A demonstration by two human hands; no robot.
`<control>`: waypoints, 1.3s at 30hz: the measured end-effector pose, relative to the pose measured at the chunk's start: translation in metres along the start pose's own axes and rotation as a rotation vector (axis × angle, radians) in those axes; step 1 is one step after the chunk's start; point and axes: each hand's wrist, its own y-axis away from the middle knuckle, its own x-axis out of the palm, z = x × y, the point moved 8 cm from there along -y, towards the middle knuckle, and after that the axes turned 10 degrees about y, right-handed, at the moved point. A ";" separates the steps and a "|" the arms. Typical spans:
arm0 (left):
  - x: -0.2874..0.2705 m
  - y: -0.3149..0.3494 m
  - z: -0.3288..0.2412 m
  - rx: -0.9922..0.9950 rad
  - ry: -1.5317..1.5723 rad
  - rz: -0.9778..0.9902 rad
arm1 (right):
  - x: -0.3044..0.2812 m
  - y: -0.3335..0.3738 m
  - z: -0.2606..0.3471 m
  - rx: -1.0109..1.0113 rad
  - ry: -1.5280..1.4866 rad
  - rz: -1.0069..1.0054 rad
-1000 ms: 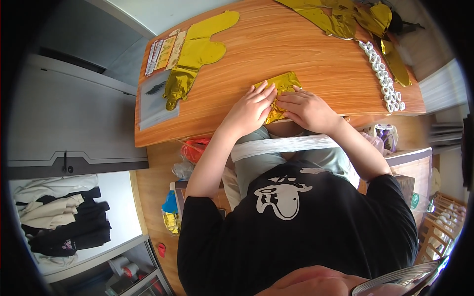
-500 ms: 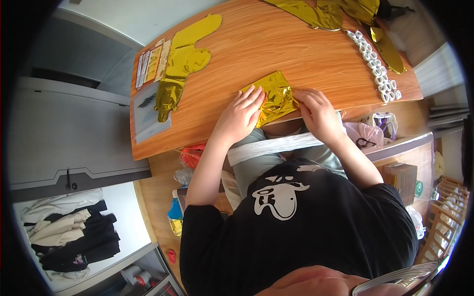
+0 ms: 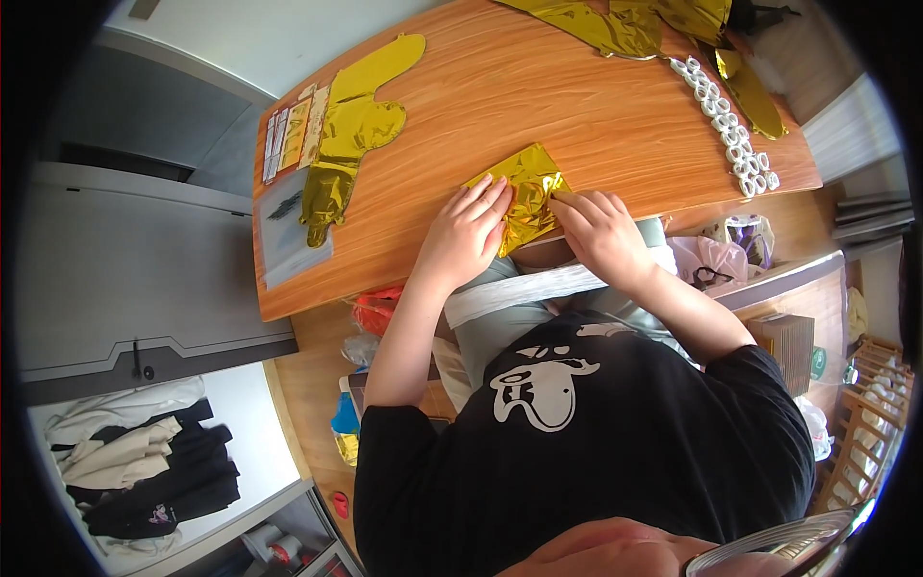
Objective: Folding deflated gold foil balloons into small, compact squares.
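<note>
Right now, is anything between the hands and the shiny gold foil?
Nothing visible. The left hand lies flat on the gold foil, and the right hand presses its right edge. Both touch it directly.

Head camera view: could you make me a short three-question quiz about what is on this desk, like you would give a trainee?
1. True or false: both hands rest on the folded gold foil piece.
2. Which lies nearer the left hand?
A. the flat gold foil balloon
B. the row of small white rings
3. Fill in: the right hand presses the foil at the near ____ of the wooden table.

Key: 1 true; 2 A; 3 edge.
</note>
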 end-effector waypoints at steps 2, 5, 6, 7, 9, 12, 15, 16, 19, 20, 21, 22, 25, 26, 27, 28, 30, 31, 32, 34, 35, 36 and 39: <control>-0.002 0.000 -0.003 -0.001 -0.025 -0.010 | 0.005 0.002 0.000 0.063 -0.021 0.001; -0.004 0.002 -0.005 -0.003 -0.047 -0.022 | 0.001 0.001 0.007 0.084 0.023 0.002; -0.003 0.003 -0.005 -0.008 -0.042 -0.027 | 0.000 0.000 0.008 0.081 0.022 0.002; -0.003 0.005 -0.004 -0.014 -0.036 -0.032 | 0.002 -0.001 0.015 0.000 0.097 0.042; -0.004 0.005 -0.007 -0.023 -0.015 -0.043 | 0.012 0.001 0.022 -0.090 0.232 0.090; -0.003 0.009 -0.007 -0.048 0.014 -0.072 | 0.022 0.005 0.024 -0.141 0.265 0.133; -0.003 0.011 -0.008 -0.074 0.044 -0.107 | 0.023 0.008 0.031 -0.263 0.407 0.104; -0.004 0.010 -0.008 -0.084 0.066 -0.125 | 0.023 0.007 0.031 -0.268 0.403 0.102; -0.005 0.012 -0.005 -0.082 0.107 -0.136 | 0.024 0.003 0.033 -0.326 0.467 0.180; -0.006 0.013 -0.005 -0.087 0.103 -0.141 | 0.024 0.001 0.035 -0.369 0.500 0.207; -0.006 0.013 -0.004 -0.099 0.118 -0.141 | 0.025 0.000 0.037 -0.413 0.534 0.232; -0.007 0.013 -0.003 -0.111 0.132 -0.142 | 0.025 -0.001 0.037 -0.420 0.534 0.225; -0.007 0.013 0.007 -0.110 0.262 -0.151 | 0.029 -0.002 0.041 -0.519 0.542 0.291; -0.009 0.012 0.009 -0.116 0.248 -0.162 | 0.029 -0.002 0.042 -0.530 0.542 0.275; -0.009 0.010 0.012 -0.124 0.316 -0.157 | 0.031 -0.003 0.042 -0.541 0.541 0.274; -0.010 0.008 0.014 -0.131 0.384 -0.153 | 0.031 -0.004 0.042 -0.551 0.541 0.272; -0.016 0.005 0.016 -0.107 0.340 -0.167 | 0.030 -0.005 0.044 -0.584 0.528 0.219; -0.016 0.003 0.022 -0.170 0.457 -0.147 | 0.034 -0.004 0.043 -0.585 0.504 0.216; -0.015 0.003 0.028 -0.237 0.572 -0.133 | 0.034 -0.006 0.045 -0.592 0.476 0.209; -0.024 -0.002 0.039 -0.273 0.649 -0.150 | 0.031 -0.008 0.048 -0.619 0.439 0.211; -0.028 -0.004 0.047 -0.322 0.694 -0.146 | 0.028 -0.009 0.049 -0.628 0.443 0.210; -0.032 -0.007 0.056 -0.369 0.742 -0.140 | 0.026 -0.010 0.049 -0.634 0.449 0.210; -0.085 -0.020 0.124 -0.516 0.607 -0.254 | 0.021 -0.007 0.044 -0.626 0.455 0.215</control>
